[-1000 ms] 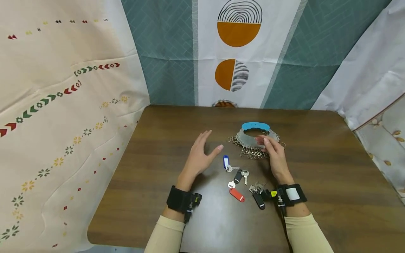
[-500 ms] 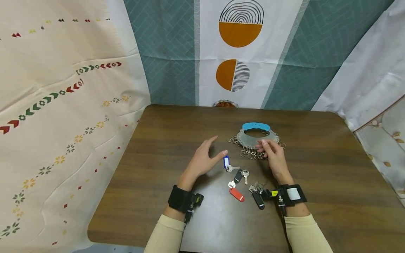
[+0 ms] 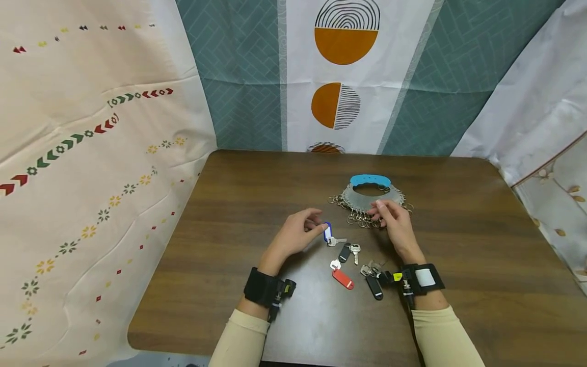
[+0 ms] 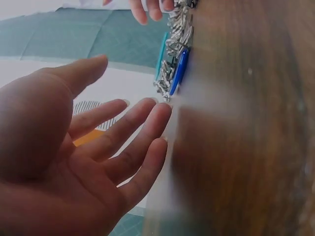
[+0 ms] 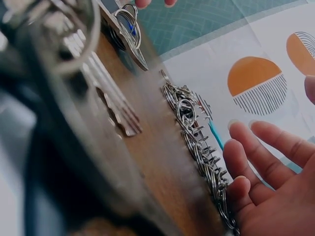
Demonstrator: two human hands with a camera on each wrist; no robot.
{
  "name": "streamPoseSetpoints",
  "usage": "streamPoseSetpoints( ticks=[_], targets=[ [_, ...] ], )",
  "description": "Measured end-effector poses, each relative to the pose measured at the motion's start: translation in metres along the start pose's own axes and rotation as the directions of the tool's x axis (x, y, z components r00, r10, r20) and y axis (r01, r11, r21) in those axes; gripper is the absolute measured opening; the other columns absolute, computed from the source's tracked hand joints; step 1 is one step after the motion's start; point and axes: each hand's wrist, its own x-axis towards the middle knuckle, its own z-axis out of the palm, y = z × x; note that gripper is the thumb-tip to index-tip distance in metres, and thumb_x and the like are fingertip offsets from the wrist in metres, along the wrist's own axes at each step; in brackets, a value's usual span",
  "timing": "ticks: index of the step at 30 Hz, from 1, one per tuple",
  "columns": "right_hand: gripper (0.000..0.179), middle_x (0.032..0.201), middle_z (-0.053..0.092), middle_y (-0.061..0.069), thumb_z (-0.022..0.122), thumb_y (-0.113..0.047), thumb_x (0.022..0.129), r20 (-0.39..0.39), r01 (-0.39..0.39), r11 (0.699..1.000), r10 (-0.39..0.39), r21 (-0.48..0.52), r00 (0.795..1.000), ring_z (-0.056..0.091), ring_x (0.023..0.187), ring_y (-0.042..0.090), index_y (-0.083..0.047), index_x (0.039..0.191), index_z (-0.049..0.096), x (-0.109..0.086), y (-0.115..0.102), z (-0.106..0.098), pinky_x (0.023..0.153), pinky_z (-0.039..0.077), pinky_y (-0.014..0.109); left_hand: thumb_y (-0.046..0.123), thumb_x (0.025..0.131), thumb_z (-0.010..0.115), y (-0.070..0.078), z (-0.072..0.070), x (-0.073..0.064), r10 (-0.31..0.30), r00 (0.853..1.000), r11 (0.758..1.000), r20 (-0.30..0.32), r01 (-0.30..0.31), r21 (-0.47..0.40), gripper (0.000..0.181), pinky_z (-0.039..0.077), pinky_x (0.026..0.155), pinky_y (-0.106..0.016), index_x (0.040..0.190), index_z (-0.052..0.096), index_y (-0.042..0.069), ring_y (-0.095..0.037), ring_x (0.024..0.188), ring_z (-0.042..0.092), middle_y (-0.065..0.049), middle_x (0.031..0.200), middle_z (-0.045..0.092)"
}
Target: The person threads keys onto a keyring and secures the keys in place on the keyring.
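My left hand [image 3: 295, 234] hovers just left of a blue key tag [image 3: 327, 232] with a key [image 3: 338, 241]. In the left wrist view its fingers [image 4: 142, 132] are loosely spread and hold nothing; the blue tag lies beyond the fingertips. Over the front right of a grey collar-shaped plate [image 3: 359, 202], edged with many small metal rings [image 5: 197, 142], is my right hand [image 3: 398, 229]. Its fingers [image 5: 266, 157] are relaxed, close to the rings, with nothing held. A bright blue strip [image 3: 370, 180] crosses the plate's back.
Between the forearms lie a black key tag [image 3: 345, 253] with a key [image 3: 355, 252], a red key tag [image 3: 343, 279], and another black key tag [image 3: 374, 288] with several keys near the right wrist strap [image 3: 424, 279]. They rest on the brown wooden table [image 3: 495, 244]; patterned curtains [image 3: 243, 76] hang behind.
My left hand has moved down and right to the blue key tag, its fingers curling in a little. The right hand has drawn slightly back over the plate's rings.
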Motion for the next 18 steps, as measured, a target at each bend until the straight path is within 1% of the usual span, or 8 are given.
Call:
streamPoseSetpoints(
  ticks=[7, 11, 14, 18],
  targets=[
    [0.043, 0.101, 0.074, 0.023, 0.058, -0.030, 0.112, -0.002, -0.030, 0.999, 0.029, -0.031, 1.000, 0.068, 0.081, 0.023, 0.011, 0.124, 0.066, -0.0022, -0.0008, -0.0008, 0.065, 0.050, 0.025, 0.035, 0.106, 0.067, 0.0025, 0.0009, 0.0009, -0.005, 1.000, 1.000, -0.024, 0.005, 0.018, 0.045, 0.057, 0.091, -0.036, 0.141, 0.064, 0.008, -0.017, 0.103, 0.070, -0.002, 0.114, 0.072],
    [0.043, 0.101, 0.073, 0.026, 0.058, -0.029, 0.111, -0.012, -0.039, 0.999, 0.038, -0.034, 0.999, 0.068, 0.080, 0.023, 0.012, 0.123, 0.065, -0.0029, 0.0006, -0.0004, 0.064, 0.050, 0.025, 0.034, 0.107, 0.067, 0.0024, 0.0005, 0.0002, 0.019, 0.998, 1.000, -0.060, -0.017, 0.022, 0.034, 0.056, 0.087, -0.034, 0.131, 0.071, 0.011, -0.014, 0.095, 0.068, 0.002, 0.106, 0.072],
    [0.043, 0.101, 0.073, 0.026, 0.059, -0.029, 0.111, -0.013, -0.039, 0.999, 0.038, -0.032, 0.999, 0.068, 0.079, 0.023, 0.012, 0.123, 0.065, -0.0030, 0.0011, -0.0004, 0.063, 0.049, 0.024, 0.032, 0.107, 0.067, 0.0028, -0.0006, -0.0002, 0.034, 0.995, 0.999, -0.096, -0.032, 0.028, 0.025, 0.055, 0.082, -0.033, 0.122, 0.075, 0.014, -0.013, 0.089, 0.065, 0.004, 0.099, 0.072],
    [0.043, 0.101, 0.073, 0.025, 0.059, -0.029, 0.111, -0.007, -0.041, 0.998, 0.041, -0.039, 0.999, 0.068, 0.080, 0.022, 0.011, 0.123, 0.065, -0.0026, 0.0002, -0.0009, 0.064, 0.050, 0.024, 0.031, 0.106, 0.068, 0.0036, -0.0019, -0.0003, 0.020, 0.993, 1.000, -0.117, -0.018, 0.015, 0.021, 0.052, 0.072, -0.030, 0.117, 0.077, 0.016, -0.012, 0.078, 0.062, 0.005, 0.089, 0.069]
  ],
)
